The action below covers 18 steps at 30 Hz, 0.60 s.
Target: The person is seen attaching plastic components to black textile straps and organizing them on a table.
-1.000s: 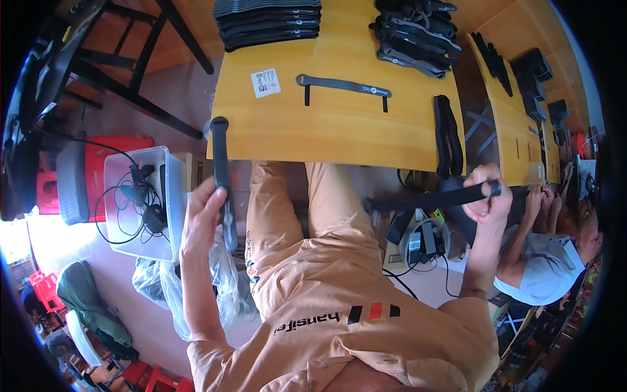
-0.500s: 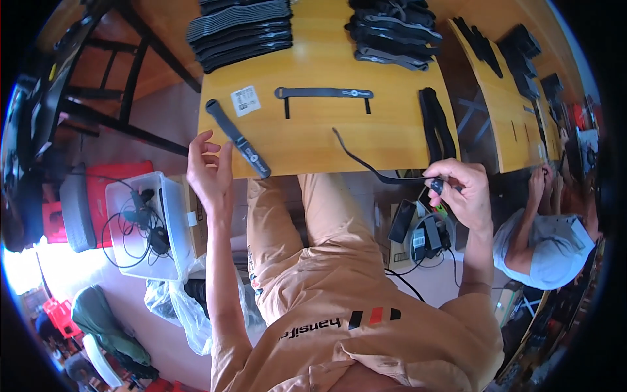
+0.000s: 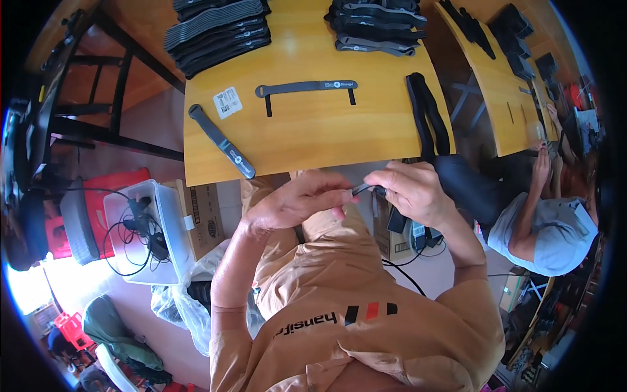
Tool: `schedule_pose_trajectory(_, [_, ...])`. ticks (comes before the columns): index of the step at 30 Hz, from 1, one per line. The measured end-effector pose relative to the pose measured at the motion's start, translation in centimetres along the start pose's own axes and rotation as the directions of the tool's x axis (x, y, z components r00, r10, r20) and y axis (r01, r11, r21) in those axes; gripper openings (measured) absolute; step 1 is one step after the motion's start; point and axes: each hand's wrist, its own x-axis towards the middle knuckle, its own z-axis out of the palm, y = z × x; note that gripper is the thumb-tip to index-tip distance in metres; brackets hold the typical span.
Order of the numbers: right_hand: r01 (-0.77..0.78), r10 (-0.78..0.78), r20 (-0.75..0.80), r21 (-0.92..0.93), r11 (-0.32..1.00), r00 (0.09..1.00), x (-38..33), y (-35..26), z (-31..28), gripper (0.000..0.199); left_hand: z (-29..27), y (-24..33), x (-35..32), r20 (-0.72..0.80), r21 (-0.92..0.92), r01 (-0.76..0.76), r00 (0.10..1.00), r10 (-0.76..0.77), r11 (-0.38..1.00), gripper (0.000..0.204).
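Both hands are now meeting in front of the person's chest, below the near edge of the tabletop (image 3: pixel 313 140); half a second ago the left hand was still up at the edge beside the long black strap, and the right hand was pinching something thin off to the right. That long black strap (image 3: pixel 221 140) is now lying alone and diagonal on the near left part of the wood, with no hand touching it.

The left hand (image 3: pixel 297 202) is curling its fingers and pinching the end of a small dark strap piece (image 3: pixel 367 189), and the right hand (image 3: pixel 411 193) is gripping the same piece from the other side, fingers closed around it. The piece is being held in the air between the two hands, just off the tabletop edge and above the person's lap; most of it is hidden by the fingers.

A white label (image 3: pixel 227 102) is lying just above the long strap. A strap with two short tabs (image 3: pixel 307 87) is stretching across the middle of the tabletop. A folded black band (image 3: pixel 428 114) is lying at the right edge. Two stacks of dark straps (image 3: pixel 215 26) (image 3: pixel 377 23) are sitting along the far side. Another person (image 3: pixel 548 228) is sitting to the right at the neighbouring table.
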Motion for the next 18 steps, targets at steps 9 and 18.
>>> schedule_pose_trajectory(9, [-0.386,0.455,-0.098,0.394,0.834,0.885,-2.0,3.2,0.8,0.019,-1.9,-1.2,-0.4,-0.303,0.13,0.05,0.953,-0.008,0.99,0.017])
schedule_pose_trajectory(18, [-0.609,0.64,0.212,0.616,0.499,0.739,-0.7,2.9,1.9,0.009,-0.9,-0.4,1.0,-0.29,0.359,0.08,0.957,0.029,0.93,0.019])
